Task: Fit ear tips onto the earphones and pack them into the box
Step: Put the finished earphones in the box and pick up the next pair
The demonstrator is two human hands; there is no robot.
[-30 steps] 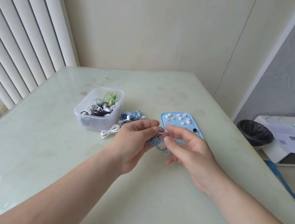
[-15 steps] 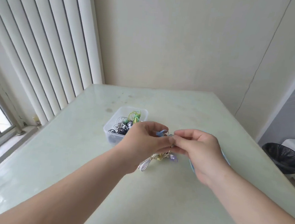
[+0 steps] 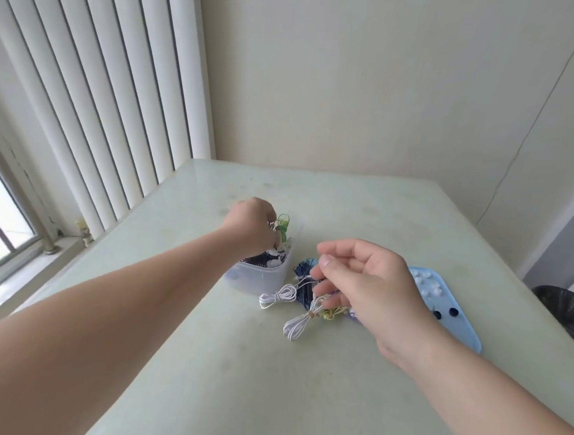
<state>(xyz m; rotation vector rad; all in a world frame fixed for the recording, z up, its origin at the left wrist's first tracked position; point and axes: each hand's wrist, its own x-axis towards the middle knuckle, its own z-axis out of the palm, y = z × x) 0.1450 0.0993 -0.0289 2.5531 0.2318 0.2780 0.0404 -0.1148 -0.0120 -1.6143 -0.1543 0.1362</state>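
Observation:
A clear plastic box [image 3: 256, 280] holds several coiled earphones, a green pair [image 3: 283, 221] at its far side. My left hand [image 3: 250, 224] reaches down into the box with its fingers curled; its fingertips are hidden, so I cannot see whether it holds anything. My right hand [image 3: 359, 284] hovers above the loose pile with fingers loosely curled and nothing in it. Under it lie two white earphone bundles [image 3: 281, 294], a dark blue pair [image 3: 303, 270] and a yellow-green pair [image 3: 329, 312]. A light blue lid [image 3: 459, 320] carries several white ear tips [image 3: 426, 285].
Everything sits on a pale green glass-topped table [image 3: 333, 392]. Vertical blinds [image 3: 99, 99] and a window sill run along the left. A black-lined bin [image 3: 567, 308] stands on the floor past the table's right edge.
My hands have parted. The left went from the pile out to the box and down into it. The right let go of the blue earphones and hovers over the pile.

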